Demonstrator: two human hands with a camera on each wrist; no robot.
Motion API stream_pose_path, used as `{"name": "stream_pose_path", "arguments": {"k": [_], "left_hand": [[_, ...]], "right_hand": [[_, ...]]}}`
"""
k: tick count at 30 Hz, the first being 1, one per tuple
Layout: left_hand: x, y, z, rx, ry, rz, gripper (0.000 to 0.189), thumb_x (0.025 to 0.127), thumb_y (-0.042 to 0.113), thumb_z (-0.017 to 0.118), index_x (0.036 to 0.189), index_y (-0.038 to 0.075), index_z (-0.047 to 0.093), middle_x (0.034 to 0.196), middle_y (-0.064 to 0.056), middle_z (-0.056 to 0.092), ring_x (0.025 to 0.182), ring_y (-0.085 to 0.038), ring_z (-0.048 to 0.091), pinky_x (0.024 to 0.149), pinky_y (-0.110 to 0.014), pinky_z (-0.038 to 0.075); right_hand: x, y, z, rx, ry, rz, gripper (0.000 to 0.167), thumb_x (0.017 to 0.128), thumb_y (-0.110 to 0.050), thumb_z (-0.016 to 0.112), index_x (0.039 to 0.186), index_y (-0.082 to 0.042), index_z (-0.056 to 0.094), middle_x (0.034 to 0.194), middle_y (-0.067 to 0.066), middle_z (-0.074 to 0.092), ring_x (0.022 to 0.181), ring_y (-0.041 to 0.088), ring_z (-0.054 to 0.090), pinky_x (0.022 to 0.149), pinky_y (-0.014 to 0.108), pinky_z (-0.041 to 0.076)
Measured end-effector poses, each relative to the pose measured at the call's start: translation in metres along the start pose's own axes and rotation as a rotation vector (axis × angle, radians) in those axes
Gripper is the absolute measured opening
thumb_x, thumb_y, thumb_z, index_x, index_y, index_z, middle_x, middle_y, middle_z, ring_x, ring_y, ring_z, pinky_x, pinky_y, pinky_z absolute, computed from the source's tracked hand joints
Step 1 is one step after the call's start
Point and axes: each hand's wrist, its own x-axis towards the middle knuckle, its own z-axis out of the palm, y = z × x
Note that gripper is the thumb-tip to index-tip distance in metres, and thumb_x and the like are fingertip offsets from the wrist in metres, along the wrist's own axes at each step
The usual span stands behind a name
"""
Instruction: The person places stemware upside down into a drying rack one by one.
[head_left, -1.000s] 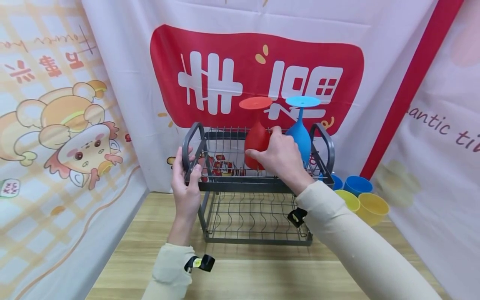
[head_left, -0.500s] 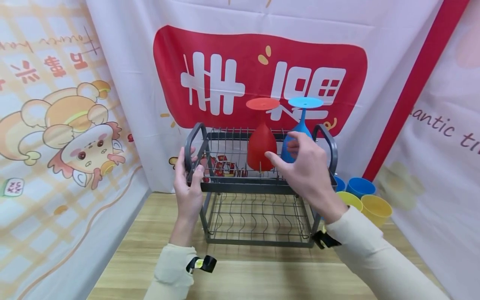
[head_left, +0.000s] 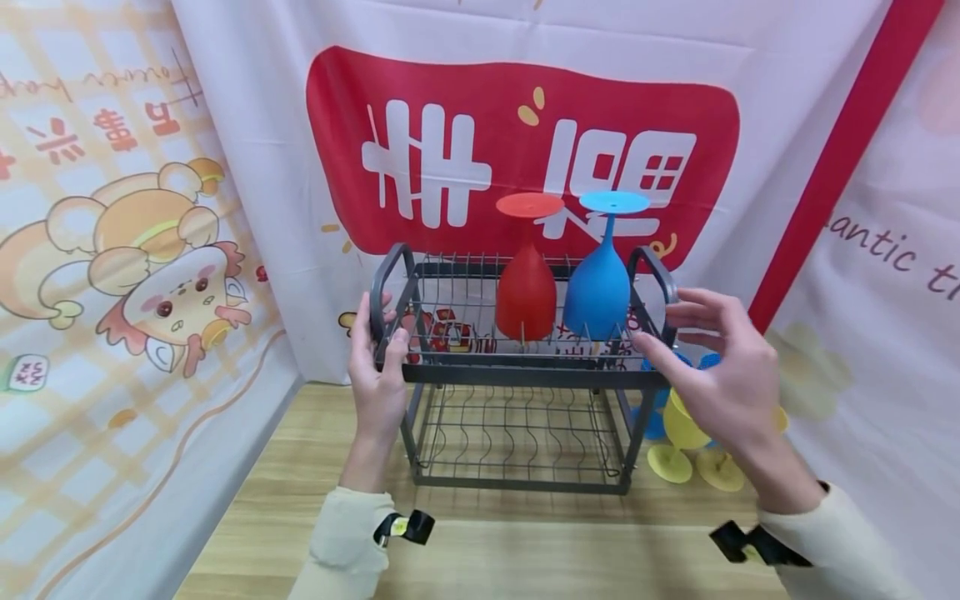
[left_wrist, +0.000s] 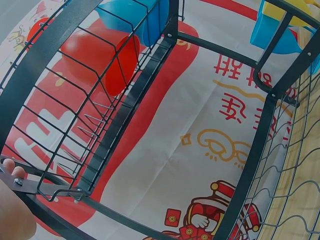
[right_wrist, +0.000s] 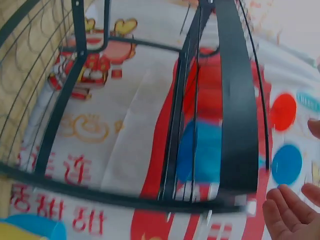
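A dark grey two-tier dish rack (head_left: pixel 525 377) stands on the table. On its top tier a red goblet (head_left: pixel 527 296) and a blue goblet (head_left: pixel 597 296) are set upside down side by side, feet upward. My left hand (head_left: pixel 375 387) grips the rack's upper left end, thumb in front and fingers behind the side handle. At the upper right end is my right hand (head_left: pixel 735 387), holding nothing, its fingers and thumb spread on either side of the rack's corner. Whether it touches the frame is unclear; the right wrist view is blurred, with the hand (right_wrist: pixel 292 215) at its edge.
Several more goblets, yellow (head_left: pixel 684 421) and blue (head_left: pixel 654 422), stand right of the rack, partly hidden by my right hand. Printed cloth (head_left: pixel 258 167) hangs behind and at both sides. The lower tier's wavy wires (head_left: pixel 510 433) lie just above the wooden tabletop (head_left: pixel 525 550).
My right hand has let go of the red goblet and moved right, past the blue goblet, to the rack's right end. The left hand stays on the rack.
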Motion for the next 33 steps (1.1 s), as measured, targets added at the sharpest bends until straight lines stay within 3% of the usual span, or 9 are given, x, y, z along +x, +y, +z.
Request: {"name": "stream_pose_path", "arguments": {"k": [4,7,13,19,23,29,31,33], "left_hand": [[0.000,-0.001,0.000,-0.013,-0.001,0.009,0.064,0.108,0.014,0.054,0.167,0.021,0.032,0.159,0.011,0.052,0.149,-0.028,0.045,0.104,-0.018,0.055],[0.001,-0.001,0.000,-0.015,0.001,0.011,0.063,0.108,0.014,0.054,0.167,0.020,0.032,0.158,0.012,0.053,0.149,-0.031,0.044,0.104,-0.018,0.055],[0.001,-0.001,0.001,-0.009,-0.001,0.014,0.063,0.108,0.014,0.054,0.167,0.023,0.033,0.158,0.011,0.052,0.148,-0.027,0.045,0.104,-0.019,0.055],[0.000,-0.001,0.001,0.004,0.003,0.012,0.063,0.108,0.014,0.054,0.167,0.022,0.033,0.158,0.011,0.053,0.147,-0.024,0.047,0.104,-0.018,0.055],[0.000,-0.001,0.001,0.003,0.004,0.009,0.063,0.108,0.014,0.054,0.167,0.023,0.033,0.158,0.011,0.053,0.147,-0.023,0.047,0.104,-0.018,0.055],[0.000,-0.001,0.001,0.006,0.003,0.012,0.063,0.108,0.015,0.054,0.167,0.024,0.032,0.159,0.011,0.053,0.146,-0.020,0.047,0.105,-0.018,0.055],[0.000,-0.001,0.001,0.007,0.003,0.011,0.063,0.108,0.015,0.054,0.167,0.023,0.032,0.159,0.011,0.052,0.146,-0.018,0.047,0.105,-0.018,0.054],[-0.001,-0.001,0.001,0.007,0.001,0.010,0.063,0.108,0.015,0.054,0.167,0.023,0.032,0.159,0.011,0.052,0.146,-0.017,0.047,0.106,-0.019,0.054]], "right_hand": [[-0.006,0.027,-0.014,-0.036,0.013,0.104,0.066,0.093,-0.033,0.082,0.150,-0.019,0.054,0.138,0.007,0.070,0.113,-0.005,0.059,0.092,0.003,0.043],[-0.010,0.051,-0.020,-0.074,0.015,0.175,0.067,0.093,-0.035,0.082,0.152,-0.020,0.052,0.140,0.007,0.068,0.112,-0.008,0.055,0.091,0.004,0.043],[-0.024,0.099,-0.022,-0.106,-0.027,0.293,0.074,0.095,-0.040,0.080,0.156,-0.014,0.046,0.146,0.014,0.063,0.117,0.008,0.055,0.085,0.000,0.039],[-0.052,0.142,-0.014,-0.102,-0.082,0.444,0.083,0.095,-0.047,0.078,0.158,-0.009,0.042,0.149,0.019,0.059,0.120,0.021,0.057,0.077,-0.003,0.039],[-0.070,0.161,-0.005,-0.090,-0.096,0.538,0.088,0.093,-0.048,0.080,0.160,-0.007,0.039,0.152,0.021,0.055,0.130,0.035,0.055,0.074,-0.002,0.038],[-0.087,0.181,0.006,-0.100,-0.074,0.587,0.096,0.092,-0.046,0.082,0.163,-0.004,0.034,0.153,0.026,0.053,0.135,0.044,0.054,0.069,-0.003,0.038],[-0.090,0.185,0.010,-0.110,-0.085,0.604,0.098,0.092,-0.048,0.081,0.164,-0.004,0.032,0.155,0.026,0.052,0.137,0.044,0.053,0.077,0.002,0.048],[-0.092,0.189,0.013,-0.116,-0.098,0.618,0.100,0.092,-0.049,0.081,0.165,-0.004,0.029,0.157,0.026,0.050,0.140,0.045,0.052,0.095,0.019,0.058]]}}
